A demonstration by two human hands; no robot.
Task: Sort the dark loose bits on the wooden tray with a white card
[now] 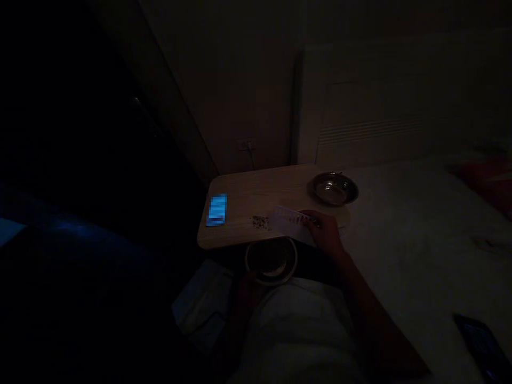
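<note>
The room is nearly dark; a pale wooden tabletop (256,186) juts beside a white bed (400,234). The right hand (324,230) pinches a thin white sheet (288,221) near its edge, beside a small heap of dark crumbs (261,221). The left hand (245,290) cups a round pale-rimmed bowl (271,260) just under the tabletop edge. In such gloom, crumbs could scatter past the bowl.
</note>
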